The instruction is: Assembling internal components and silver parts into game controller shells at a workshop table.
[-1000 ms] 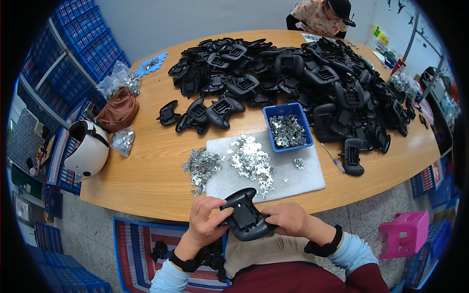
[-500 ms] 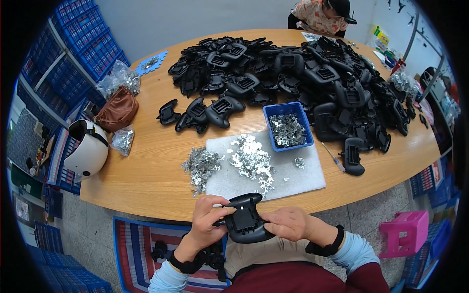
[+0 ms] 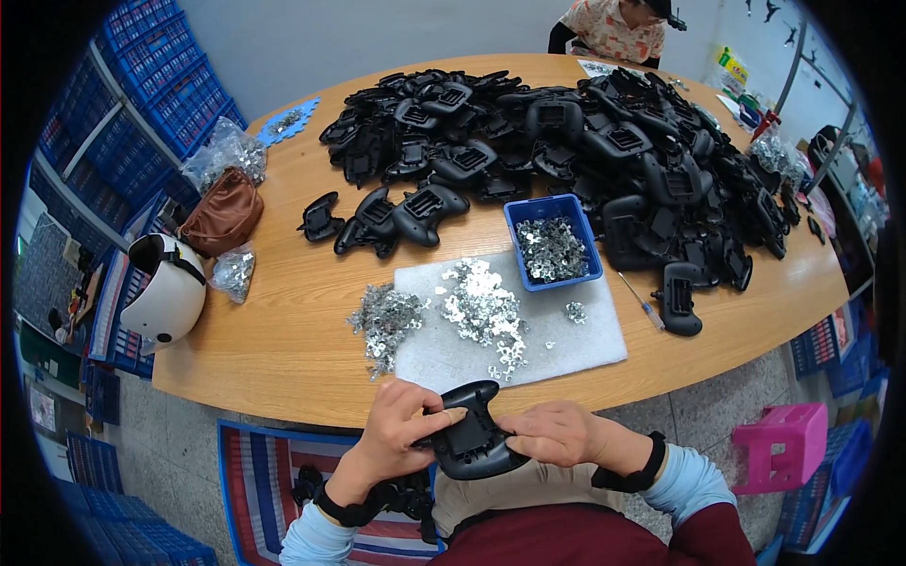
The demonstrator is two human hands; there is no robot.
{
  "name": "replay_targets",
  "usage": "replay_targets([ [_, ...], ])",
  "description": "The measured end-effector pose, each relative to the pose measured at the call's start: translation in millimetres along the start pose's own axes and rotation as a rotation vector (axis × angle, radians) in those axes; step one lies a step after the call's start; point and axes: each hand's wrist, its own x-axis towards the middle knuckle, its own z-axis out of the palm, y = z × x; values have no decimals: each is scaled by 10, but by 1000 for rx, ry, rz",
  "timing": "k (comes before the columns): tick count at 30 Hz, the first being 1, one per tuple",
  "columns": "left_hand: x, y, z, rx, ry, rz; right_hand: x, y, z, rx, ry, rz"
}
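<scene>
1. Black, two-horned plastic controller shell (image 3: 474,436): held at the near edge of the curved tan wooden table (image 3: 255,349), inner face upward, between the two hands and touching both; clock directions take 12 as the top of the view
2. Long axis: runs horn to horn, roughly from 12 o'clock to 5 o'clock, with the inward curve between the horns facing about 2 o'clock
3. Bare left hand (image 3: 401,429): at 9 o'clock from the shell and clamped on it, thumb laid across the inner face, the other fingers partly hidden
4. Bare right hand (image 3: 549,432): at 3 o'clock, thumb and forefinger closed on the shell at the inward curve; whether they also pinch a small part cannot be told
5. Nearer hand: the left reaches farther over the inner face, while the right meets the edge
6. Surroundings: a bright heap of small silver metal pieces (image 3: 479,302) lies at 12 o'clock from the shell on a pale grey rectangular mat (image 3: 585,344); a duller grey heap of metal pieces (image 3: 385,325) lies at 11 o'clock, nearer the left hand
</scene>
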Motion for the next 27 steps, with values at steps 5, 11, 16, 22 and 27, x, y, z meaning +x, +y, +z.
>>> replay_targets([
  [5, -43, -14, 39, -45, -10, -52, -28, 3, 2, 43, -37, 0],
  [11, -29, -25, 94, -99, -54, -71, -29, 5, -15, 46, -27, -9],
  [16, -73, -8, 82, -119, -147, -68, -44, -36, -2, 31, -31, 8],
  [22, -182, -3, 208, -368, -254, -180, -153, -61, 52, 188, -160, 256],
  [27, -195, 133, 303, -481, -104, -389, -37, 92, 20, 756, -231, 893],
])
